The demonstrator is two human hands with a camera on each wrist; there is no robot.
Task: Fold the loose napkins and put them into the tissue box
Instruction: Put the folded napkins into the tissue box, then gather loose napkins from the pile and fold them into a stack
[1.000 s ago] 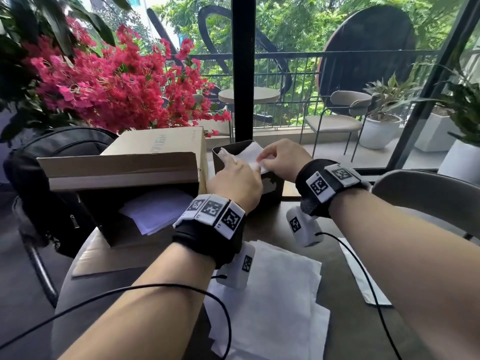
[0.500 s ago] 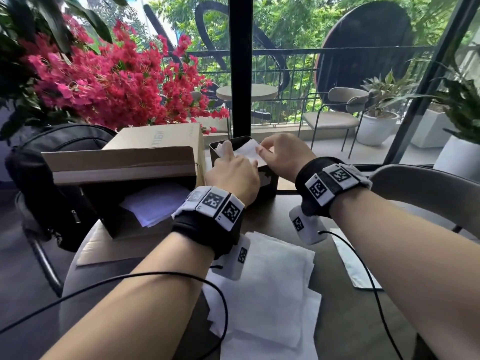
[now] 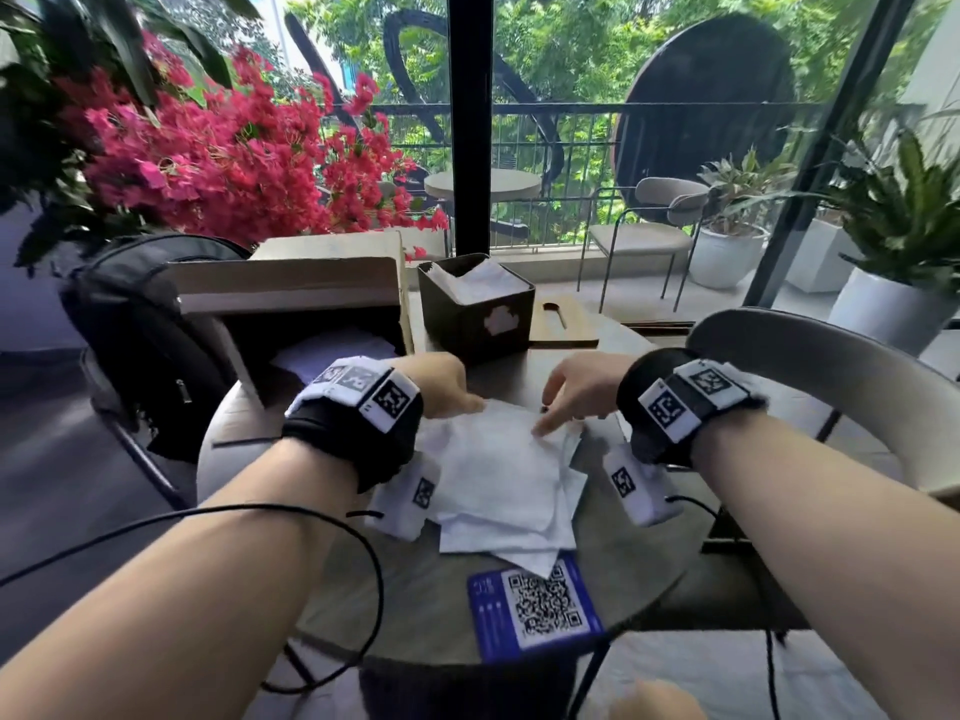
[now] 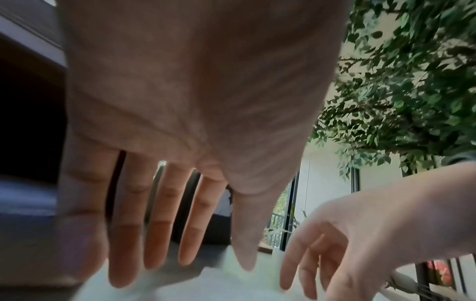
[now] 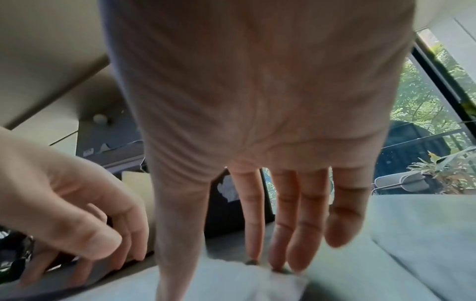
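A dark tissue box [image 3: 475,324] stands at the back of the round table [image 3: 415,605], with folded white napkins [image 3: 480,283] sticking out of its top. Closer to me lies a pile of loose white napkins [image 3: 498,475]. My left hand [image 3: 447,392] hovers over the pile's far left corner, fingers straight in the left wrist view [image 4: 180,254]. My right hand [image 3: 558,407] touches the pile's far right edge; its straight fingertips [image 5: 278,264] rest on the top napkin [image 5: 231,281]. Neither hand holds anything. The box [image 5: 224,220] shows behind my right fingers.
An open cardboard box [image 3: 291,304] with paper inside stands left of the tissue box, with a black backpack [image 3: 140,335] beside it. A wooden board [image 3: 563,324] lies behind right. A blue QR card [image 3: 535,605] sits at the near edge. A chair [image 3: 831,387] is on the right.
Both hands have drawn back from the tissue box to the loose napkin pile, leaving the folded napkin in the box. My head has tilted down.
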